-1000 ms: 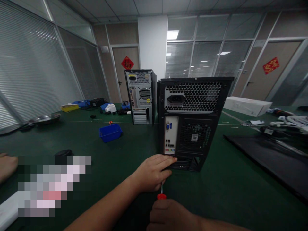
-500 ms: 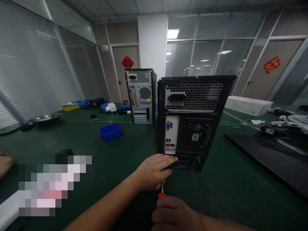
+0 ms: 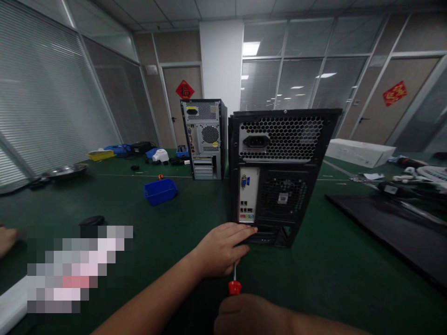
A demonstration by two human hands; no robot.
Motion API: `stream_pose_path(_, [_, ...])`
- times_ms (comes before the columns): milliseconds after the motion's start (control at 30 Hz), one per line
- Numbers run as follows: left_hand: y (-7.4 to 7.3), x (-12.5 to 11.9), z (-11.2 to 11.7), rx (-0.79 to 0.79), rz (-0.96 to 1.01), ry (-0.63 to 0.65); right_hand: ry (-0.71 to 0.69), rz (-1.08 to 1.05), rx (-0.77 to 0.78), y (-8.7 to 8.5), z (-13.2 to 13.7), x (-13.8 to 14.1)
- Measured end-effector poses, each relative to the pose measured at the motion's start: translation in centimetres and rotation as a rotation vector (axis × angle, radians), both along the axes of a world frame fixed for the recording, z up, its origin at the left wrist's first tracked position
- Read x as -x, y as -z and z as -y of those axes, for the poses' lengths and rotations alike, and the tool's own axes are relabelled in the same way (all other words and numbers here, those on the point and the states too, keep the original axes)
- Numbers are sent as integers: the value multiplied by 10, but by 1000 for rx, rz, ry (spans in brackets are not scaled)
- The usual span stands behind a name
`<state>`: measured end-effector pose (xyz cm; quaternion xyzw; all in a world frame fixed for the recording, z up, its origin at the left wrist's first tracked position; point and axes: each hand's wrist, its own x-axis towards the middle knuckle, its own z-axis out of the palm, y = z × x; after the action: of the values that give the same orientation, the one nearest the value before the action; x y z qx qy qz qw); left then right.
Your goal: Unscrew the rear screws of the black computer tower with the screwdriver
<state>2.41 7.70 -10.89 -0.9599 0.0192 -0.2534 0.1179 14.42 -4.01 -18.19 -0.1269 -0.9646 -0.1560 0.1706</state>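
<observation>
A black computer tower [image 3: 279,172] stands upright on the green table, its rear panel facing me. My left hand [image 3: 220,249] rests at the bottom left corner of that panel, fingers curled around the thin metal shaft of a screwdriver [image 3: 234,283] with a red handle. My right hand [image 3: 249,316] is closed around the red handle at the bottom of the view. The screwdriver's tip is hidden behind my left hand.
A second, silver-backed tower [image 3: 204,139] stands farther back. A blue bin [image 3: 160,191] lies left of it. A black panel [image 3: 391,230] lies flat at the right, with a white box [image 3: 359,152] behind it. Another person's hand [image 3: 6,239] shows at the left edge.
My right hand has slid slightly down and back with the screwdriver handle, showing more of the red grip. My left hand and the tower have stayed put.
</observation>
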Motion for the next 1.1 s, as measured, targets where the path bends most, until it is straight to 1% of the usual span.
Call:
stream_pose_path(100, [-1,0,1,-1,2,1,-75,-153,-21,-6,-3,-2])
stream_pose_path(233, [-2,0,2,4,-7,-5,-156,-333,-66,-19,-5,-1])
stream_pose_path(367, [-3,0,2,-8,12,-1,-147,-386,-125,-35,-1,0])
stream_pose_path(500, [-2,0,1,-25,27,-3,-119,-447,-130,-49,4,2])
stream_pose_path(667, [1,0,0,-18,15,-6,-90,-501,-161,-54,6,3])
stream_pose_path(767, [3,0,-1,-9,16,-9,-105,-519,-171,-50,5,3])
stream_pose_path(833, [3,0,-1,-8,20,-5,-107,-456,-117,-43,4,3])
stream_pose_path(867, [3,0,-1,-8,21,-2,-94,-374,-73,-38,4,4])
stream_pose_path(967, [1,0,0,-8,23,-1,-20,-33,29,-22,4,7])
stream_pose_path(1000, [1,-1,0,-7,26,-2,11,51,47,-18,5,7])
stream_pose_path(1033, [1,-1,1,-8,30,-2,34,103,60,-15,5,7])
stream_pose_path(1100, [1,-1,1,-6,37,-4,41,119,79,-11,5,6])
